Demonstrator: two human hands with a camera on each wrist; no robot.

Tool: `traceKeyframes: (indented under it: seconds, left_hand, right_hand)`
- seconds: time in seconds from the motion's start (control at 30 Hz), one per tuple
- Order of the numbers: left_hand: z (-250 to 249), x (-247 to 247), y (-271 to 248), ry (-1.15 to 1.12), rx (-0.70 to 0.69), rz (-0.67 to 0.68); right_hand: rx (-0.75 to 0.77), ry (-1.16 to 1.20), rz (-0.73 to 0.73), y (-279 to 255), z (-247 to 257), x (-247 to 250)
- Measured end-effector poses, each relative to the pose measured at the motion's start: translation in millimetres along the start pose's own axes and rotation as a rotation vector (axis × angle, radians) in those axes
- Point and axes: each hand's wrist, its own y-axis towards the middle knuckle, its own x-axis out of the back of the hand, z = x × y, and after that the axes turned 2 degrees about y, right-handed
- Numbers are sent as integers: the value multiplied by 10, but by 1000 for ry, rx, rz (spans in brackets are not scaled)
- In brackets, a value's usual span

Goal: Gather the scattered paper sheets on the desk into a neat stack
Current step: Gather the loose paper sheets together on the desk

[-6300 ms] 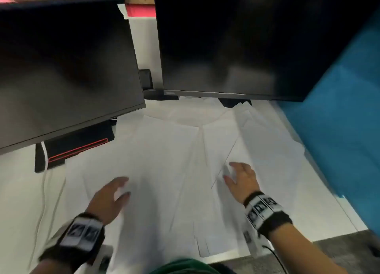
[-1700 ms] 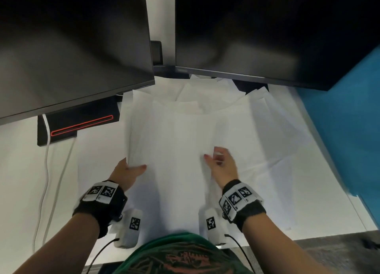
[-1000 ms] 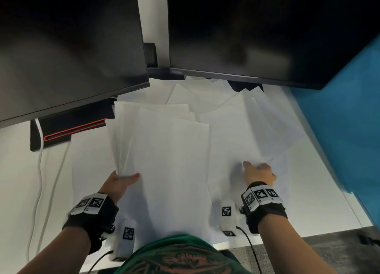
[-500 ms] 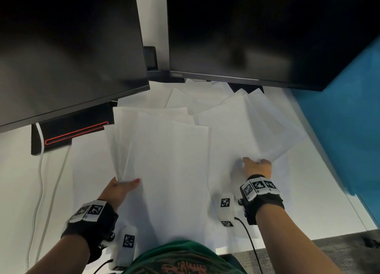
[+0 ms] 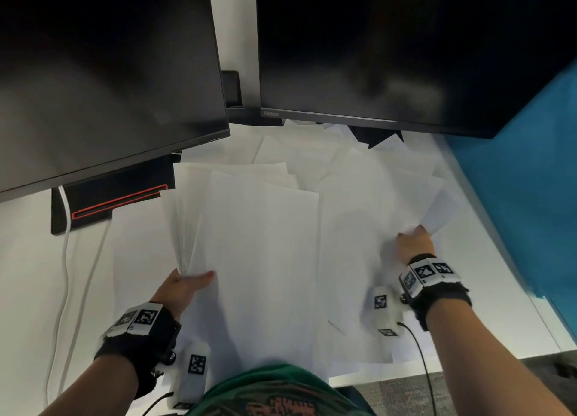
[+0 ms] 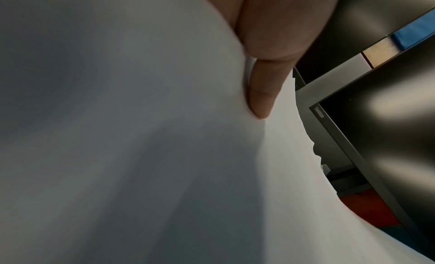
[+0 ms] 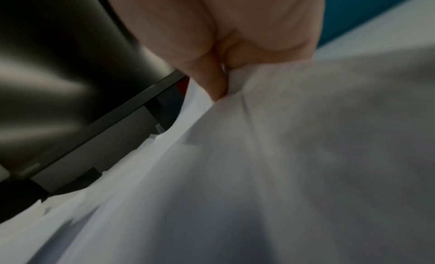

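White paper sheets cover the middle of the white desk [image 5: 37, 259]. My left hand [image 5: 187, 286] pinches the lower left edge of a gathered bundle of sheets [image 5: 256, 247], thumb on top; the left wrist view shows the thumb [image 6: 263, 93] pressed on the paper [image 6: 141, 156]. My right hand [image 5: 413, 242] grips a bunch of fanned sheets [image 5: 374, 197] at the right, which lift and crumple at the fingers. The right wrist view shows the fingers [image 7: 214, 82] pinching creased paper [image 7: 282, 156]. More loose sheets [image 5: 299, 147] lie at the back under the monitors.
Two dark monitors [image 5: 103, 72] [image 5: 390, 47] hang over the back of the desk. A black dock with a red line [image 5: 109, 201] and white cables [image 5: 65, 259] sit at the left. A blue partition [image 5: 524, 197] borders the right. The desk's front edge [image 5: 437, 367] is near my body.
Over the last second my left hand has kept its hold on the bundle. My right hand has taken hold of the right-hand sheets, which have bunched up at its fingers.
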Motion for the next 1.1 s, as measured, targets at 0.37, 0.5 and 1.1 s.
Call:
traceKeyframes:
  seconds: [0.37,0.5,1.1]
  left_hand:
    - [-15,-7,-28,5,-7,20]
    - [-31,-10,-63,23,-4,38]
    - [-204,-141,-147,46,-48,278]
  right_hand:
    - [116,134,292,-307,-136,-258]
    - [58,312,368,-423,-237,-401]
    - [106,588,620,-856,-59,-580]
